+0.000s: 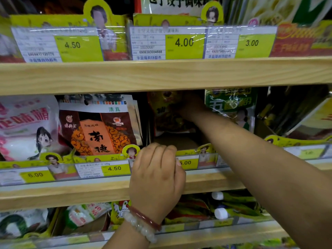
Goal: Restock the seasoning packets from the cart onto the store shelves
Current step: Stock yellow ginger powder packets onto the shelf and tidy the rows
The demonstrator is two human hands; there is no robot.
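Three wooden shelves are crossing the frame, each fronted by a strip of price tags. In the centre of the frame the right hand (190,105) is reaching deep into the middle shelf (107,193), pressing against a yellow seasoning packet (167,112) that is standing upright at the back of a nearly bare bay. That hand is lying in shadow and blurring into the packet, so whether its fingers are curling round the packet or only pushing it cannot be told. The left hand (156,178) is sitting at lower centre, its fingers hooking over the front lip of the middle shelf and covering part of a price tag (188,162) reading 5.00; two bracelets (142,223) are circling its wrist.

Left of the bay, a stack of brown-and-orange packets (98,128) is standing face out, and further left white-and-pink bags (25,126) are running off the frame edge. Right of the reaching arm a green packet (231,105) is showing, partly hidden by the forearm, and dark packets beyond it are too blurred to read.

The bottom shelf (215,234) is holding green-and-white bags at left and yellow-green pouches with white caps (221,212) at right, both cut off by the shelf board above. Along the top of the frame, goods are being masked by tags marked 4.50 (71,44), 4.00 and 3.00.
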